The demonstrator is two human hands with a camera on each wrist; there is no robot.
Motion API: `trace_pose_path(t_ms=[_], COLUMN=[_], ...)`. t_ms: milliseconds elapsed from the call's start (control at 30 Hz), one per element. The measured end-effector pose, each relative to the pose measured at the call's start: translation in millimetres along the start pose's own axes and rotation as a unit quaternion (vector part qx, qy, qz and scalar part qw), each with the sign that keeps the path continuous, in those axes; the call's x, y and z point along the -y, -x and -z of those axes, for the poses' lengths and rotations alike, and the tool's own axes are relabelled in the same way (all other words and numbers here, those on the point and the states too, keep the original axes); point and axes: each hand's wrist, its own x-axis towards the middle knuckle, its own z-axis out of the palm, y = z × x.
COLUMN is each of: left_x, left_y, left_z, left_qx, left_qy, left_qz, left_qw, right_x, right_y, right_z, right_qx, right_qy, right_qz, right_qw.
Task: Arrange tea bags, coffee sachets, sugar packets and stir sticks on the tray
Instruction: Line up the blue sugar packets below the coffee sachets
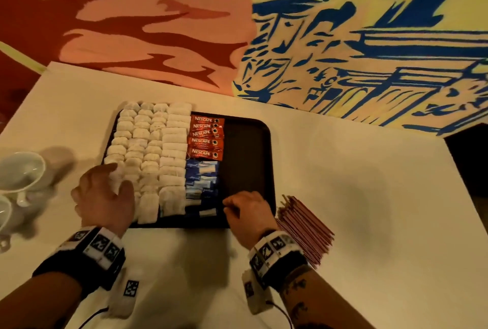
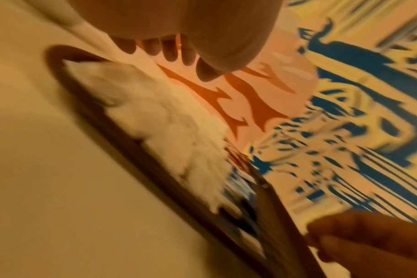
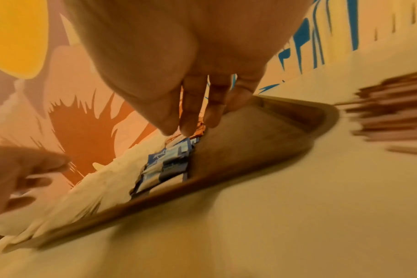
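The left hand lies flat, its grip wide, on the tea bags; the right hand, loosely curled and holding nothing, hovers over the tray beside the sugar packets. A careless sweep could scatter those rows. The stir sticks wait on the counter.

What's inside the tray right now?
The tray holds rows of tea bags on its left, red coffee sachets and blue sugar packets mid-tray; its right part is bare. Both hands cover parts of the near edge.
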Motion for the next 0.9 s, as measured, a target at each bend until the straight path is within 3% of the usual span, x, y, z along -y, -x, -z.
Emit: trace_pose_path(t_ms=[67, 167, 233, 300, 367, 433, 567, 900], left_x=[-20.5, -45.5, -53.7, -52.6, -49.1, -49.6, -52.6, -41.9], left_y=[26.6, 56.1, 74.7, 88.3, 97.0, 103.5, 109.3, 110.4], left_z=[-6.5, -23.6, -37.5, -47.2, -55.4, -60.7, -66.9, -54.4], left_qx=[0.048, 0.215, 0.296, 0.336, 0.352, 0.356, 0.359, 0.33], left_qy=[0.035, 0.086, 0.083, 0.068, 0.057, 0.058, 0.08, 0.114], left_qz=[-0.079, -0.096, -0.119, -0.133, -0.126, -0.117, -0.104, -0.072], left_qw=[0.995, 0.968, 0.944, 0.93, 0.926, 0.925, 0.924, 0.934], right_x=[-9.7, -33.4, -60.9, -91.9, -118.5, -133.7, -140.5, -139.3], right_y=[19.7, 38.9, 47.5, 51.6, 50.4, 49.2, 44.7, 41.5], right_z=[-6.1, -0.9, 10.0, 17.8, 18.6, 12.3, 5.4, 1.7], right_qx=[-0.009, -0.074, -0.124, -0.121, -0.058, -0.008, -0.024, -0.065], right_qy=[-0.015, -0.035, -0.026, -0.003, 0.023, 0.053, 0.101, 0.097], right_qz=[0.002, -0.031, -0.098, -0.181, -0.234, -0.236, -0.208, -0.194], right_qw=[1.0, 0.996, 0.987, 0.976, 0.97, 0.97, 0.973, 0.974])
